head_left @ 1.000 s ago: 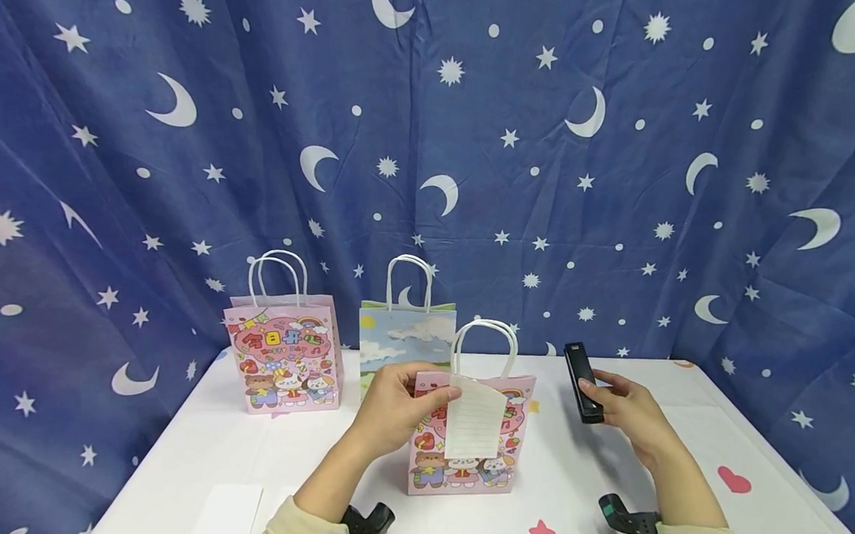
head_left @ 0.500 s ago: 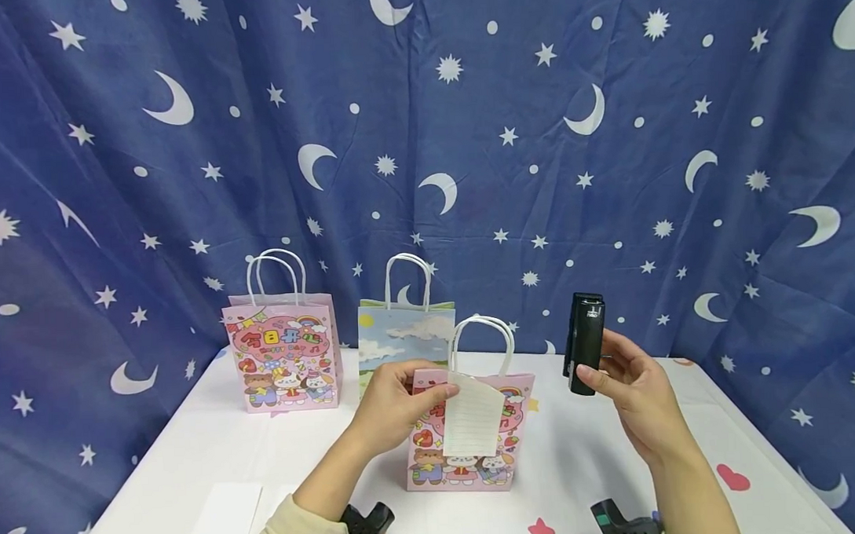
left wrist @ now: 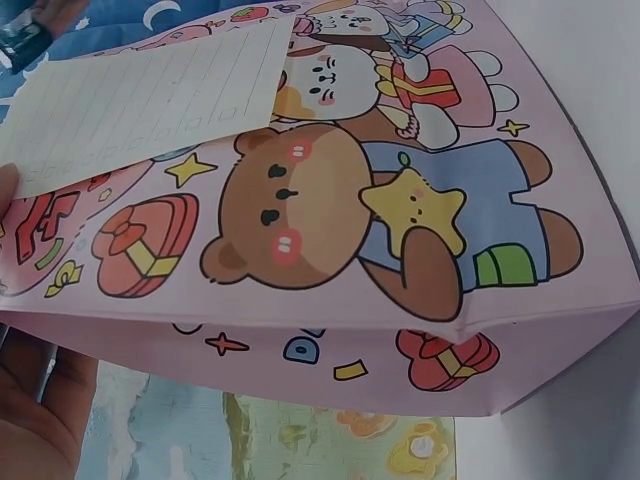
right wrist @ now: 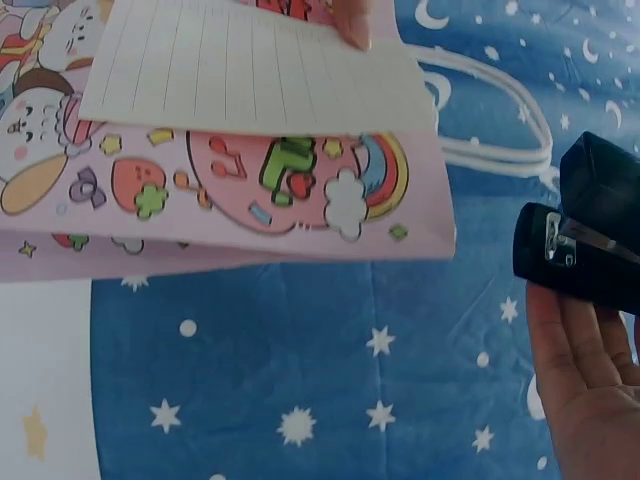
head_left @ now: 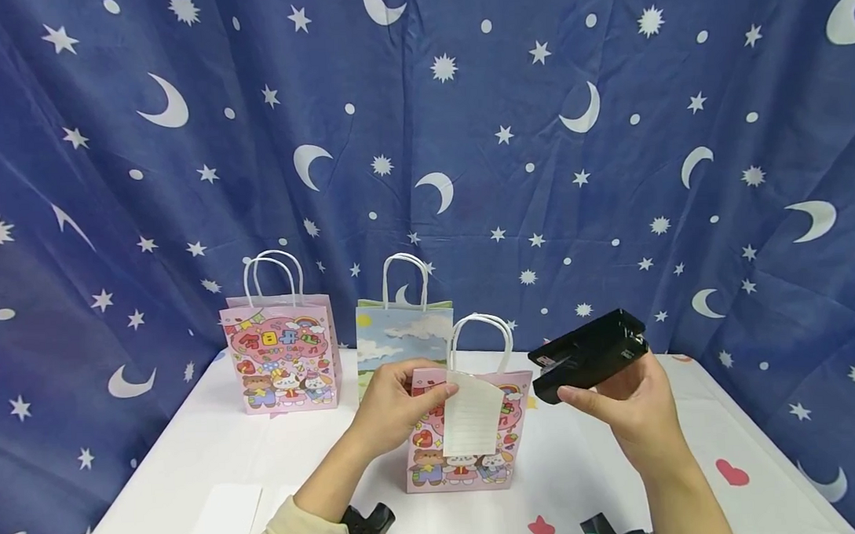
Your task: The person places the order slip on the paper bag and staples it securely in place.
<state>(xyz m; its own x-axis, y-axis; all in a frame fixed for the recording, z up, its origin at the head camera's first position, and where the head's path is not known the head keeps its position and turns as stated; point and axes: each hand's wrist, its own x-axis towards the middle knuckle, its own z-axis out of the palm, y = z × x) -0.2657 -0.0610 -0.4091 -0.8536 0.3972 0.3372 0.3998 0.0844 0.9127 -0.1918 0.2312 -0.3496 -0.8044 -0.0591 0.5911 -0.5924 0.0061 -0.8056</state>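
Observation:
My left hand (head_left: pixel 397 409) pinches a lined paper slip (head_left: pixel 473 415) against the front of a pink paper gift bag (head_left: pixel 424 479), near its top edge. The bag stands upright, printed with cartoon animals, and its white handles (head_left: pixel 504 335) rise above the slip. To the right, my right hand (head_left: pixel 637 409) holds a black stapler (head_left: pixel 593 354) up in the air, thumb below it and fingers behind. The stapler lies sideways, its jaws apart, just right of the bag's top. In the right wrist view, the stapler's open end (right wrist: pixel 560 240) faces the slip (right wrist: pixel 270 75).
A matching pink bag (head_left: pixel 282 358) stands at the back left, beside a blue sky-print bag (head_left: pixel 401 331) partly hidden by my left hand. White paper (head_left: pixel 224 518) lies at the table's front left. A star-and-moon curtain (head_left: pixel 423 141) hangs behind.
My right hand has lifted the stapler off the right side, turned it from upright to sideways, and brought it left toward the bag. My left hand keeps its pinch on the slip.

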